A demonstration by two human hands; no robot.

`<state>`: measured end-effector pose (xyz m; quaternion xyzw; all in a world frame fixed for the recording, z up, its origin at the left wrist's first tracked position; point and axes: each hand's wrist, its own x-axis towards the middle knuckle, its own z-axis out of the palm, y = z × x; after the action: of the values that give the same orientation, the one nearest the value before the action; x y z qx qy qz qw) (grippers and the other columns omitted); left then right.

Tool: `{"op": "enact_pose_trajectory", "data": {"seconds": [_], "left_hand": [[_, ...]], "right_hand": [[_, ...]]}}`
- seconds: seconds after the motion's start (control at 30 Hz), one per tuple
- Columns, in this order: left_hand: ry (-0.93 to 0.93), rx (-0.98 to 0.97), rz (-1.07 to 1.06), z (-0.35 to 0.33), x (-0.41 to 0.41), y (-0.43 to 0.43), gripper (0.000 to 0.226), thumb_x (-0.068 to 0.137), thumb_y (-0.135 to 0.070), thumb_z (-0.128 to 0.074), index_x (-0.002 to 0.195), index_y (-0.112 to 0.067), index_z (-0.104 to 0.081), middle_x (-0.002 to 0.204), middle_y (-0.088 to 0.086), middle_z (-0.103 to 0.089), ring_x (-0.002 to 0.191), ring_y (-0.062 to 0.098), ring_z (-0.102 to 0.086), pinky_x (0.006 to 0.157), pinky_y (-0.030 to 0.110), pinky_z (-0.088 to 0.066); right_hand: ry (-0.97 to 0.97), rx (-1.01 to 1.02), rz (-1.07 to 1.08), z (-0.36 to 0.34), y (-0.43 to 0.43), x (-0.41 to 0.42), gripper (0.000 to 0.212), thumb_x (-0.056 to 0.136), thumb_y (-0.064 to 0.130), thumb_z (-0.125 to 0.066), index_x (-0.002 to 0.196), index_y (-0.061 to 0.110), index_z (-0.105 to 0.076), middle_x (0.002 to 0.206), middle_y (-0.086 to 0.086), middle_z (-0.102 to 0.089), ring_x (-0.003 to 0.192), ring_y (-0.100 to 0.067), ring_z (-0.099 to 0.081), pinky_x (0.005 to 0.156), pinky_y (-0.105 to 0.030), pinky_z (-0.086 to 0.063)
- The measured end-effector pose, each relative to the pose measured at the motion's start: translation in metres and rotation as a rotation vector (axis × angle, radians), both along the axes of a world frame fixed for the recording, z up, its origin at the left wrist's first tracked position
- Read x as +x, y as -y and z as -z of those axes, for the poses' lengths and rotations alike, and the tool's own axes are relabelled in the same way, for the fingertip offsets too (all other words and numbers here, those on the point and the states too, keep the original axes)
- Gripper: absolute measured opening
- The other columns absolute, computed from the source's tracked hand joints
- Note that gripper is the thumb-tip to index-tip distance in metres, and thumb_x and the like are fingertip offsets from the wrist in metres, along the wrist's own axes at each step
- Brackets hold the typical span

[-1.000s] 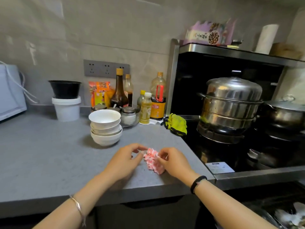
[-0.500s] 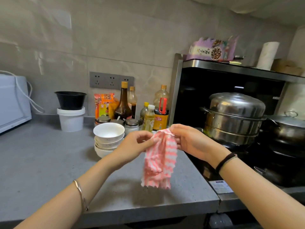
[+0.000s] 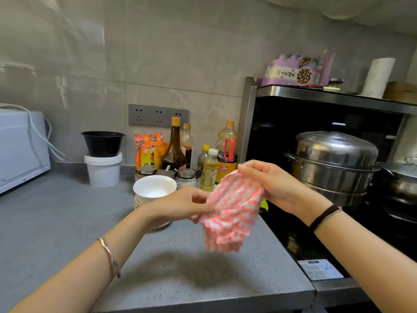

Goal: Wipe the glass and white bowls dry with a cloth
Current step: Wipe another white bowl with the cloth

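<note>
One grey speckled countertop (image 3: 56, 222) is seen along a grey tiled wall (image 3: 158, 53), and a steel steamer pot (image 3: 334, 163) is set on the stove at its right end. The stack of white bowls (image 3: 154, 187) is placed on the countertop, just behind the left hand (image 3: 180, 206). The pink-and-white cloth (image 3: 232, 211) is held in the air above the countertop, pinched at its left edge by the left hand and gripped at its top by the right hand (image 3: 270, 186). Its long axis is kept nearly vertical, with the free end pointed down.
</note>
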<state>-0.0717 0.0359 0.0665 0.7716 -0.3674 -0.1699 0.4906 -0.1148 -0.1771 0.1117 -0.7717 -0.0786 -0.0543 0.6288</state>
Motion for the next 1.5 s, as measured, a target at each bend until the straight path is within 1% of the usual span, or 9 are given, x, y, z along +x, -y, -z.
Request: {"op": "enact_pose_trajectory", "data": {"seconds": [0.23, 0.33, 0.5, 0.63, 0.87, 1.1, 1.2, 1.33, 1.5], "left_hand": [[0.011, -0.176, -0.156, 0.0, 0.015, -0.011, 0.023, 0.093, -0.033, -0.056, 0.105, -0.018, -0.068, 0.093, 0.003, -0.072, 0.087, 0.01, -0.066, 0.088, 0.028, -0.054], [0.042, -0.063, -0.109, 0.001, 0.018, -0.012, 0.027, 0.088, -0.036, -0.061, 0.108, -0.019, -0.067, 0.094, 0.001, -0.073, 0.087, 0.006, -0.067, 0.08, 0.019, -0.049], [-0.095, 0.073, -0.004, 0.016, 0.035, -0.018, 0.038, 0.084, -0.028, -0.071, 0.121, -0.023, -0.062, 0.118, -0.003, -0.068, 0.11, 0.014, -0.063, 0.092, 0.028, -0.051], [0.104, -0.008, -0.208, 0.021, 0.045, -0.007, 0.021, 0.086, -0.016, -0.069, 0.104, -0.027, -0.067, 0.1, -0.008, -0.07, 0.092, 0.005, -0.065, 0.071, 0.017, -0.051], [0.379, -0.386, -0.434, -0.003, 0.05, 0.008, 0.016, 0.088, -0.013, -0.066, 0.095, -0.026, -0.068, 0.093, -0.012, -0.068, 0.085, -0.001, -0.062, 0.073, 0.018, -0.053], [0.296, 0.003, -0.203, 0.044, 0.019, -0.016, 0.033, 0.083, -0.005, -0.068, 0.087, -0.038, -0.072, 0.09, -0.013, -0.072, 0.078, 0.016, -0.065, 0.07, 0.026, -0.052], [0.196, 0.232, -0.045, 0.07, 0.003, -0.024, 0.035, 0.08, 0.001, -0.064, 0.092, -0.03, -0.073, 0.086, -0.02, -0.071, 0.07, 0.004, -0.062, 0.065, 0.016, -0.048], [0.133, 0.207, -0.11, 0.087, -0.006, -0.029, 0.032, 0.08, 0.004, -0.061, 0.093, -0.023, -0.073, 0.079, -0.015, -0.071, 0.065, 0.013, -0.064, 0.062, 0.023, -0.051], [0.135, 0.105, -0.229, 0.096, -0.003, -0.032, 0.025, 0.085, -0.002, -0.064, 0.094, -0.025, -0.073, 0.075, -0.01, -0.07, 0.066, 0.018, -0.06, 0.065, 0.032, -0.051]], "right_hand": [[-0.125, -0.106, -0.034, 0.006, 0.015, 0.0, 0.036, 0.074, 0.037, -0.07, 0.1, 0.012, -0.071, 0.098, -0.008, -0.073, 0.088, -0.019, -0.069, 0.072, -0.025, -0.054], [-0.149, -0.135, -0.016, 0.017, 0.022, 0.005, 0.032, 0.078, 0.031, -0.071, 0.101, 0.009, -0.072, 0.094, -0.01, -0.073, 0.083, -0.02, -0.069, 0.07, -0.026, -0.054], [-0.132, -0.041, 0.101, 0.034, 0.036, 0.017, 0.028, 0.082, 0.034, -0.067, 0.097, 0.012, -0.073, 0.094, -0.012, -0.072, 0.082, -0.022, -0.068, 0.075, -0.03, -0.053], [-0.084, -0.127, 0.155, 0.045, 0.04, 0.028, 0.036, 0.067, 0.044, -0.076, 0.089, 0.015, -0.074, 0.099, -0.008, -0.073, 0.09, -0.021, -0.069, 0.074, -0.028, -0.052], [0.157, -0.092, 0.286, 0.045, 0.049, 0.045, 0.024, 0.091, 0.035, -0.06, 0.095, 0.014, -0.073, 0.086, -0.002, -0.069, 0.084, -0.015, -0.064, 0.075, -0.026, -0.053], [-0.086, -0.042, 0.014, 0.102, 0.061, 0.004, 0.017, 0.092, 0.017, -0.059, 0.082, 0.006, -0.067, 0.067, 0.003, -0.065, 0.068, -0.012, -0.06, 0.071, -0.019, -0.052], [-0.108, -0.324, -0.114, 0.135, 0.054, -0.016, 0.009, 0.088, 0.013, -0.066, 0.08, 0.01, -0.07, 0.072, 0.002, -0.07, 0.07, -0.006, -0.062, 0.074, -0.02, -0.051], [0.049, -0.477, -0.146, 0.153, 0.036, -0.027, 0.004, 0.082, 0.025, -0.074, 0.084, 0.022, -0.072, 0.086, 0.002, -0.071, 0.076, -0.021, -0.062, 0.072, -0.026, -0.047], [0.16, -0.661, -0.175, 0.166, 0.025, -0.024, 0.02, 0.075, 0.036, -0.08, 0.09, 0.026, -0.07, 0.087, 0.01, -0.064, 0.082, -0.005, -0.059, 0.071, -0.017, -0.045]]}}
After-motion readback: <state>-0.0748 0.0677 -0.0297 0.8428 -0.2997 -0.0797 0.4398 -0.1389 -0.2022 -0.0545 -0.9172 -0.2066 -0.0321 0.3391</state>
